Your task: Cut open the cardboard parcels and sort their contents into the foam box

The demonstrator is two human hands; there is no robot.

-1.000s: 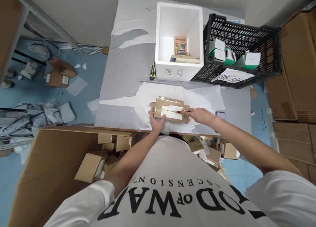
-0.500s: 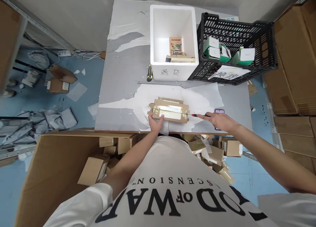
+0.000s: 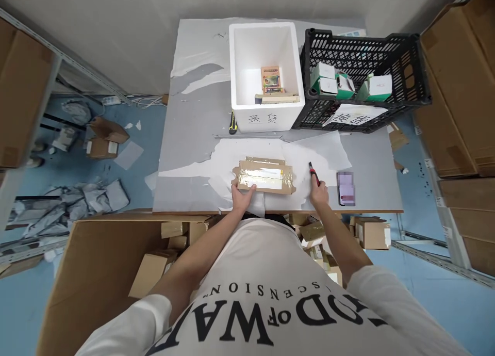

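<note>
A small taped cardboard box [image 3: 266,176] with a white label lies near the table's front edge. My left hand [image 3: 242,196] grips its left end, thumb on the front side and the other fingers mostly hidden. To the right of the box, apart from it, my right hand [image 3: 319,192] is closed round a red and black utility knife [image 3: 314,174]. The knife's tip points away from my body. Just right of that hand, a phone [image 3: 346,189] lies face up with its screen lit.
A white foam box [image 3: 268,119] with a few books stands at the back, beside a black crate [image 3: 361,119] holding green-and-white cartons. A yellow-black cutter [image 3: 232,124] lies left of the foam box. Large carton [image 3: 112,258] at front left holds small boxes. Torn white sheeting [image 3: 228,149] covers the tabletop.
My right hand has drawn back leftward from over the phone, turning the knife from pointing along the box to pointing away from me. The phone is now uncovered. My left hand still holds the box.
</note>
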